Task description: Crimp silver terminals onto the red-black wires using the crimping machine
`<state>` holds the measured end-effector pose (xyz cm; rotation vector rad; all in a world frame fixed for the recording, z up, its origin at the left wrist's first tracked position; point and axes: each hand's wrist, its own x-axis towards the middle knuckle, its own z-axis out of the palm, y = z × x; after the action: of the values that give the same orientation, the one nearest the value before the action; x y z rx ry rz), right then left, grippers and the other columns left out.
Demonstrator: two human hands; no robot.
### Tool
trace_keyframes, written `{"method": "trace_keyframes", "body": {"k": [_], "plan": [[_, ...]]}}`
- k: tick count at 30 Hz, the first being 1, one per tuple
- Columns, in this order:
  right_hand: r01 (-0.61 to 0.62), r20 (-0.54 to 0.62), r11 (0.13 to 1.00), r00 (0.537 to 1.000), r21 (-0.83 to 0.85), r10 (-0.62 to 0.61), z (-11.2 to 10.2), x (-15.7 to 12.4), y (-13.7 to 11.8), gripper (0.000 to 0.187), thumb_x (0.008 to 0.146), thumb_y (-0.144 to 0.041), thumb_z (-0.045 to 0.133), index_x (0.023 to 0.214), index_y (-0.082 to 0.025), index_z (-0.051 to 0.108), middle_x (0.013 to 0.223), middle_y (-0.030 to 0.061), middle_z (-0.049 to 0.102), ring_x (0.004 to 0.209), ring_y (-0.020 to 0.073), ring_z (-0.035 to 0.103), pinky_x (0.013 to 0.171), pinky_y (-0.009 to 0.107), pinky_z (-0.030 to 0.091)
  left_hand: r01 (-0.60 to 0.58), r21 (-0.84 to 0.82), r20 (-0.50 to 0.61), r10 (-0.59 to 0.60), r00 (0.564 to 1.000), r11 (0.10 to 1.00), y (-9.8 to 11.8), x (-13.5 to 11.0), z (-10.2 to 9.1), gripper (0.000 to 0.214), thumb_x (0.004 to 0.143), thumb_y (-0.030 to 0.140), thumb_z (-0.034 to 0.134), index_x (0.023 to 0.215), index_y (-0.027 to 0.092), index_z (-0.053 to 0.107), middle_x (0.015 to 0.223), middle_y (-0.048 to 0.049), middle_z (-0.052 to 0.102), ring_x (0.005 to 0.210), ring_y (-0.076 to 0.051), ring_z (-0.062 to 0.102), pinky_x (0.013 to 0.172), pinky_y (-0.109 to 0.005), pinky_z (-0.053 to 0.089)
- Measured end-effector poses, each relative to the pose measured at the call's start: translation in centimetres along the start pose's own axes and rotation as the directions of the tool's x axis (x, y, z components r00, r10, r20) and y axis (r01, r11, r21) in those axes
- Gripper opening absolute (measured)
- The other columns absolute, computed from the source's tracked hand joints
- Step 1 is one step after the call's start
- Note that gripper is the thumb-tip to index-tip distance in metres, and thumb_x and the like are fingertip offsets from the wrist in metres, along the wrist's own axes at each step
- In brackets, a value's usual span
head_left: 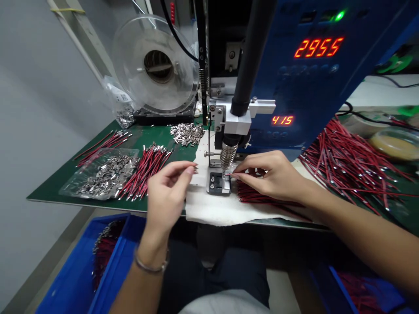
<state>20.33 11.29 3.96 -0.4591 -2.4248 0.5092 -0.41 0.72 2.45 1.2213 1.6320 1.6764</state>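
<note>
My left hand (168,192) is raised in front of the machine, thumb and forefinger pinched on a small metal terminal (195,165). My right hand (270,174) rests on a white cloth (216,209) and pinches a thin red wire (230,175), whose tip lies on the small metal block (218,183) under the machine's ribbed head (228,153). Under my right palm lies a bundle of red wires (252,194).
A blue machine (314,78) shows red digits 2955 and 415. Red wires (350,170) heap at the right, more wires (144,172) and bagged metal terminals (104,174) at the left, loose terminals (186,133) behind. A clear reel (157,65) stands behind; blue bins (88,270) sit below the table edge.
</note>
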Motion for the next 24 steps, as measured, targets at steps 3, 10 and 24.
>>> {"method": "trace_keyframes", "body": {"k": [3, 10, 24], "plan": [[0.006, -0.018, 1.0, 1.0, -0.02, -0.006, 0.2, 0.1, -0.1, 0.01, 0.084, -0.019, 0.062, 0.08, -0.015, 0.07, 0.073, 0.0024, 0.071, 0.062, 0.0096, 0.061, 0.059, 0.02, 0.045, 0.085, -0.184, 0.045, -0.078, 0.996, 0.979, -0.7, -0.1, 2.7, 0.014, 0.077, 0.029, 0.067, 0.086, 0.018, 0.071, 0.078, -0.0045, 0.068, 0.059, -0.011, 0.056, 0.049, -0.022, 0.041], [0.007, 0.008, 1.0, 1.0, -0.024, -0.007, 0.4, 0.1, 0.0, 0.01, 0.086, -0.017, 0.06, 0.084, -0.013, 0.07, 0.077, 0.0033, 0.071, 0.068, 0.0099, 0.063, 0.064, 0.019, 0.045, 0.238, -0.294, 0.184, -0.19, 0.965, 0.926, -1.6, 0.1, 3.9, 0.018, 0.074, 0.027, 0.071, 0.089, 0.017, 0.068, 0.078, -0.0026, 0.066, 0.045, -0.003, 0.041, 0.04, -0.019, 0.029], [-0.038, 0.003, 0.996, 0.999, -0.086, 0.039, 0.7, 0.2, -0.6, 0.011, 0.084, -0.018, 0.058, 0.077, -0.015, 0.067, 0.07, 0.0029, 0.068, 0.061, 0.0118, 0.06, 0.059, 0.022, 0.045, 0.174, -0.165, 0.19, -0.142, 0.972, 0.971, -2.0, -0.1, 3.8, 0.017, 0.077, 0.033, 0.07, 0.087, 0.019, 0.071, 0.075, -0.0024, 0.066, 0.055, -0.008, 0.043, 0.05, -0.021, 0.034]]}}
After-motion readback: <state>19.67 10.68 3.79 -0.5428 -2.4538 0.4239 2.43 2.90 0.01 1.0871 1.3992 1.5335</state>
